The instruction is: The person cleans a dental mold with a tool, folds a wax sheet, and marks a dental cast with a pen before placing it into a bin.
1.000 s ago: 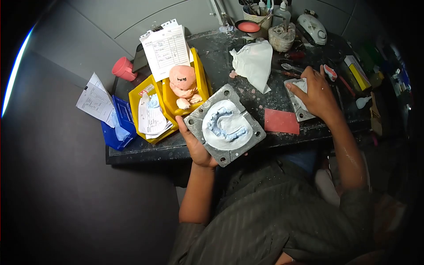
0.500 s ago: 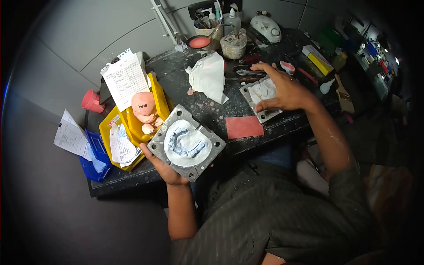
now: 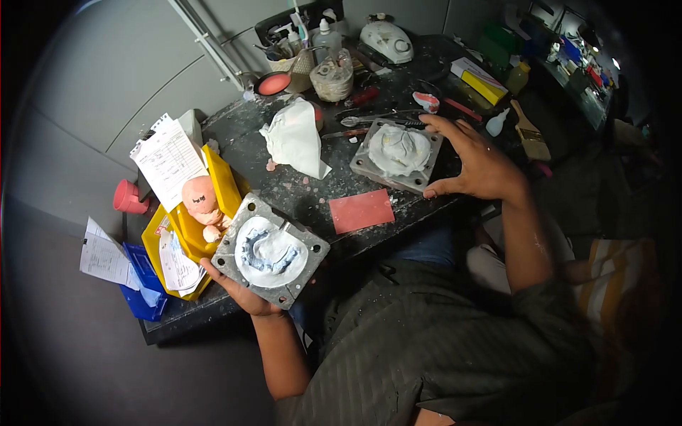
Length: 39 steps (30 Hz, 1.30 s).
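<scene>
My left hand (image 3: 245, 292) grips a metal denture flask half (image 3: 302, 275) from below, holding it tilted over the table's front edge. White plaster fills it, with a bluish arch-shaped dental impression (image 3: 268, 252) in the middle. The other flask half (image 3: 428, 153) lies on the dark table, its plaster mound (image 3: 399, 150) facing up. Beside its right edge is my right hand (image 3: 484, 163), fingers spread and curved, thumb by the near corner. A flat pink wax sheet (image 3: 361, 211) rests between the two halves.
A yellow tray (image 3: 226, 183) with papers and pink dough-like lumps (image 3: 200, 195) stands at left, by a pink cup (image 3: 129, 197). Farther back are a white cloth (image 3: 293, 138), a pan of pink wax (image 3: 273, 84) and a plaster-covered pot (image 3: 332, 78). A brush (image 3: 531, 133) lies right.
My right hand has shifted off the top of the lying flask half to its right side, uncovering its plaster. The view has swung, while my left hand still holds its flask half.
</scene>
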### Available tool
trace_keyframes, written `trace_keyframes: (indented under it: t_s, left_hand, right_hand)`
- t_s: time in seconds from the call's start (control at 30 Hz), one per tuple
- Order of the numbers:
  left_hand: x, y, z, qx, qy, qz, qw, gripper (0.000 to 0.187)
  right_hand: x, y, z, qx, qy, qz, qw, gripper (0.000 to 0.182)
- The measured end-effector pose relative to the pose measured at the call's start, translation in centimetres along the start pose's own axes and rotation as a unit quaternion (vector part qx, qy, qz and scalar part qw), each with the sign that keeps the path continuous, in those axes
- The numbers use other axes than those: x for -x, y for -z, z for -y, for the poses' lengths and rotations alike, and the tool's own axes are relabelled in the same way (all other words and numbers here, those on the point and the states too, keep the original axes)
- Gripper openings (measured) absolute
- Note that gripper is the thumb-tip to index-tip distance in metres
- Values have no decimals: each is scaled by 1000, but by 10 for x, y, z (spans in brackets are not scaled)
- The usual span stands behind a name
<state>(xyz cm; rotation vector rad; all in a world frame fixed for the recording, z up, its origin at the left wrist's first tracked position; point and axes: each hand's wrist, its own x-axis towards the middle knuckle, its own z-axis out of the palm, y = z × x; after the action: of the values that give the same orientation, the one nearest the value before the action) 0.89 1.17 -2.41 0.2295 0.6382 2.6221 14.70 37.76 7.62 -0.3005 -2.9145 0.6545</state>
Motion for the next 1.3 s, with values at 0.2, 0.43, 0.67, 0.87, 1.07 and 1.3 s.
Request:
trace_keyframes:
  t_s: [0.2,0.43,0.67,0.87,1.07,1.3]
  left_hand:
    - [-3,8,-2,-5,18,99,995,88]
    - [-2,-11,2,3,-31,5,1000,80]
    - [-2,1,-1,-32,-14,-13,999,82]
    - [-1,-9,2,-23,-38,-21,999,82]
    - [-3,-9,1,-19,-34,29,999,79]
    - [-2,-7,1,-19,-33,9,999,81]
  right_hand:
    - [17,2,3,-178,-97,31,979,92]
    - [12,-33,4,-11,5,-80,997,95]
    - [11,-39,-4,-36,-6,-97,995,105]
    - [-2,-35,-17,-73,19,-19,997,122]
    - [4,-39,6,7,98,-117,988,110]
    - [6,-40,8,49,117,-129,983,105]
